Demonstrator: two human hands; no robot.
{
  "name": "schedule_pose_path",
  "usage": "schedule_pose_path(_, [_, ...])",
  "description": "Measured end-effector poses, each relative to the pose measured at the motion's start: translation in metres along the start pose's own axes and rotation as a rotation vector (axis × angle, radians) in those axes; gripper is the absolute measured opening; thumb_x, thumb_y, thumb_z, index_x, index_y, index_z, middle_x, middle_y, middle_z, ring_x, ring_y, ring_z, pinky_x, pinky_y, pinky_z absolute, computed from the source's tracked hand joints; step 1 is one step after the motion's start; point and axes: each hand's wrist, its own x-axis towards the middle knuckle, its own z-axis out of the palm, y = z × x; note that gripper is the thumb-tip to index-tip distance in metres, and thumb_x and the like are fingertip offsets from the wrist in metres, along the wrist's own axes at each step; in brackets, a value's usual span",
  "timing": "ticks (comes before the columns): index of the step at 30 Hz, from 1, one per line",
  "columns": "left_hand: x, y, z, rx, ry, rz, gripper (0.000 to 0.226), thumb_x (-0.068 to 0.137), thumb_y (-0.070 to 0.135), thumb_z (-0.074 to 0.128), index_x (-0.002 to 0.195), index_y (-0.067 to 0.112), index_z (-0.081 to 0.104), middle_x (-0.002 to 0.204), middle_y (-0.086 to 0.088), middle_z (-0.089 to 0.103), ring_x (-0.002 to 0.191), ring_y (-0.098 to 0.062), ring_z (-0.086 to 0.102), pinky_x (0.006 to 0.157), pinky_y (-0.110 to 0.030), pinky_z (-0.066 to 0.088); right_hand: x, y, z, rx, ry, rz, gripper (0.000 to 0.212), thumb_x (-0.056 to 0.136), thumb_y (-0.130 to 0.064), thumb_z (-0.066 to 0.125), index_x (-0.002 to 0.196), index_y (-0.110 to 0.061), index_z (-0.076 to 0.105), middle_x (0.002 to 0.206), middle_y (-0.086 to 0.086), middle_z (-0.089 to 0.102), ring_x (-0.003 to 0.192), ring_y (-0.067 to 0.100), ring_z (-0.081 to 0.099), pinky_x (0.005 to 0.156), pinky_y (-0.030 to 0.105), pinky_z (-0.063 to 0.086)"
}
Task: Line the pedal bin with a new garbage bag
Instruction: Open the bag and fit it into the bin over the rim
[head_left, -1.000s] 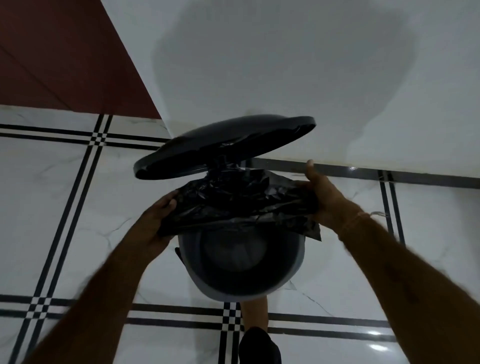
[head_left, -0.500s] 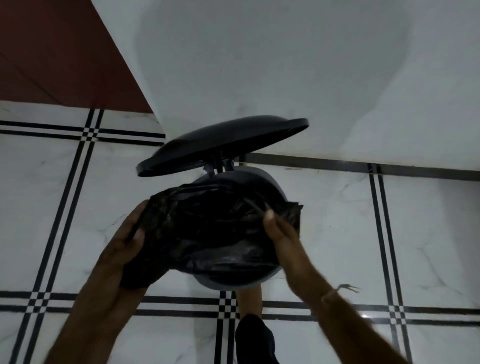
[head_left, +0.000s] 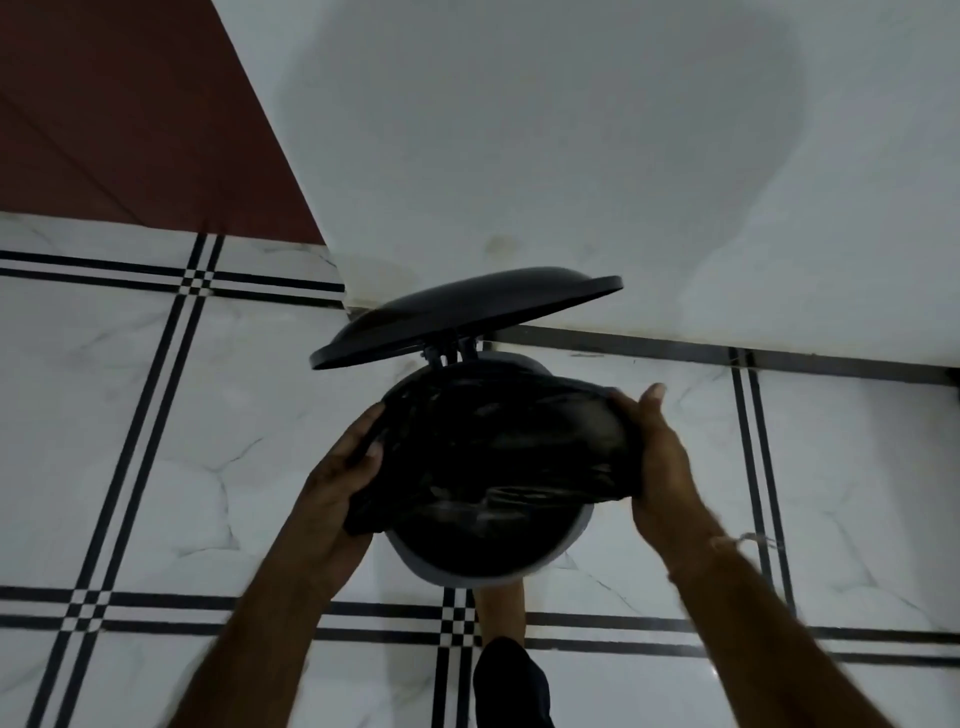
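The head view looks down on a grey pedal bin standing on a white marble-look floor crossed by black double lines. Its dark lid is tilted up at the bin's twelve o'clock, hinged at the back rim, with a pale wall behind it and a dark red surface off at ten o'clock.

A black garbage bag is spread across the mouth of the bin, covering most of the opening; only the grey rim from about four to seven o'clock shows bare.

The left hand sits at the bin's nine o'clock, its fingers curled shut on a bunched fold of the bag, which hangs outside the rim there.

The right hand is at three o'clock, thumb raised and fingers wrapped over the bag's edge, pinching it against or just beside the rim; blur makes the exact contact hard to read.

At six o'clock a bare foot reaches under the bin's front, seemingly on the pedal, which is hidden. A dark trouser leg lies below it.
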Motion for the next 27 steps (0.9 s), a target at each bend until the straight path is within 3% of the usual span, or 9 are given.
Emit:
schedule_pose_path(4, [0.021,0.000,-0.015,-0.003,0.038,-0.023,0.044,0.104,0.002,0.044,0.146,0.009,0.054,0.146,-0.012,0.062,0.121,-0.020,0.068,0.091,-0.029,0.060,0.028,-0.013,-0.028,0.083,0.010,0.052,0.080,0.097,-0.073,0.030,0.142,-0.014,0.059,0.133,0.009,0.070,0.124,0.029,0.065,0.107,0.046,0.050])
schedule_pose_path(10, [0.074,0.015,-0.040,0.019,-0.002,0.016,0.042,0.108,0.005,0.038,0.149,0.006,0.048,0.137,-0.010,0.066,0.116,-0.021,0.068,0.094,-0.030,0.059,0.092,-0.025,0.003,0.157,-0.091,0.047,0.080,0.099,-0.070,0.032,0.136,-0.006,0.061,0.131,0.017,0.070,0.120,0.033,0.067,0.098,0.046,0.055])
schedule_pose_path(15, [0.094,0.001,-0.062,0.036,0.087,-0.144,0.034,0.108,0.006,0.037,0.135,0.004,0.057,0.117,-0.007,0.070,0.094,-0.014,0.076,0.079,-0.024,0.062,0.126,0.000,0.001,-0.004,-0.181,0.225,0.069,0.102,-0.065,0.033,0.099,-0.007,0.071,0.087,0.014,0.074,0.075,0.026,0.071,0.062,0.028,0.060])
schedule_pose_path(17, [0.082,-0.008,-0.065,0.033,0.112,-0.240,0.031,0.109,0.005,0.035,0.127,0.003,0.060,0.096,-0.005,0.076,0.073,-0.010,0.075,0.061,-0.018,0.060,0.123,0.006,-0.010,0.032,-0.203,0.279,0.071,0.104,-0.062,0.031,0.100,-0.005,0.073,0.083,0.014,0.074,0.069,0.025,0.071,0.056,0.029,0.062])
schedule_pose_path(19, [0.067,-0.015,-0.067,0.027,0.144,-0.315,0.029,0.110,0.007,0.035,0.121,0.007,0.062,0.068,0.002,0.072,0.044,-0.003,0.058,0.036,-0.012,0.040,0.120,0.013,-0.022,0.055,-0.197,0.316,0.072,0.103,-0.063,0.031,0.103,-0.004,0.073,0.085,0.015,0.073,0.072,0.026,0.070,0.059,0.031,0.062])
schedule_pose_path(20, [0.061,-0.017,-0.068,0.026,0.146,-0.330,0.029,0.110,0.009,0.037,0.123,0.009,0.063,0.066,0.004,0.070,0.039,-0.001,0.050,0.033,-0.012,0.031,0.116,0.017,-0.028,0.060,-0.208,0.330,0.073,0.103,-0.063,0.032,0.100,-0.005,0.075,0.085,0.015,0.074,0.070,0.025,0.071,0.059,0.031,0.062])
schedule_pose_path(23, [0.051,-0.020,-0.075,-0.017,0.151,-0.400,0.031,0.107,0.016,0.045,0.107,0.016,0.076,0.071,0.006,0.072,0.037,-0.001,0.045,0.034,-0.013,0.022,0.106,0.034,-0.043,0.114,-0.197,0.377,0.075,0.103,-0.061,0.034,0.088,-0.005,0.082,0.091,0.015,0.077,0.071,0.024,0.075,0.062,0.031,0.063])
schedule_pose_path(25, [0.046,-0.022,-0.075,-0.022,0.184,-0.446,0.035,0.105,0.021,0.050,0.087,0.018,0.079,0.064,0.007,0.067,0.036,-0.002,0.042,0.034,-0.013,0.022,0.097,0.044,-0.050,0.197,-0.202,0.375,0.061,0.100,-0.055,0.045,0.100,-0.003,0.078,0.104,0.018,0.074,0.081,0.027,0.075,0.070,0.035,0.065])
schedule_pose_path(27, [0.040,-0.024,-0.076,0.005,0.165,-0.437,0.038,0.107,0.023,0.046,0.083,0.019,0.075,0.062,0.009,0.063,0.039,-0.002,0.042,0.036,-0.014,0.023,0.090,0.051,-0.054,0.279,-0.219,0.356,0.048,0.093,-0.047,0.057,0.114,-0.005,0.071,0.113,0.017,0.074,0.089,0.028,0.075,0.077,0.038,0.065])
